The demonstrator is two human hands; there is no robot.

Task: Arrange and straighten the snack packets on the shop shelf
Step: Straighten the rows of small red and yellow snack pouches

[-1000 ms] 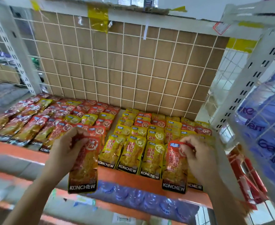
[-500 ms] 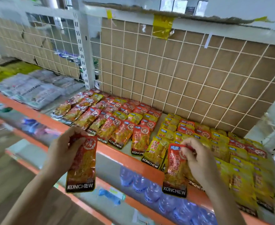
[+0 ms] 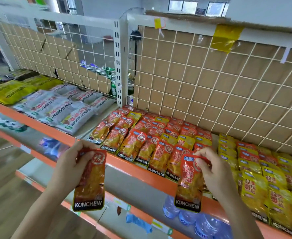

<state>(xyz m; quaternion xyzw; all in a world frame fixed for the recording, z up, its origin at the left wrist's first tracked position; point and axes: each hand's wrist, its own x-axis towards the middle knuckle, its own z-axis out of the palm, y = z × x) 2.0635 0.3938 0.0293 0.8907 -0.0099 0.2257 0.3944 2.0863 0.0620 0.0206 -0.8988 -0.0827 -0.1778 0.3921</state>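
My left hand (image 3: 71, 167) grips the top of a red KONCHEW snack packet (image 3: 90, 185), which hangs in front of the orange shelf edge (image 3: 124, 163). Further right, my right hand (image 3: 214, 175) pinches the top of a second red KONCHEW packet (image 3: 189, 187), also hanging below the shelf edge. On the shelf behind lie rows of red packets (image 3: 141, 135) with a few yellow ones mixed in. To their right lie rows of mostly yellow packets (image 3: 262, 173).
A white wire grid backed with cardboard (image 3: 210, 87) closes the shelf's rear. White and grey bags (image 3: 60, 107) and yellow bags (image 3: 10, 90) lie in the left bay. Water bottles (image 3: 193, 219) stand on the shelf below. A white upright post (image 3: 118, 66) divides the bays.
The view has swung left, bringing the left bay with white and yellow bags into sight. Both hands still hold their packets in front of the shelf edge.
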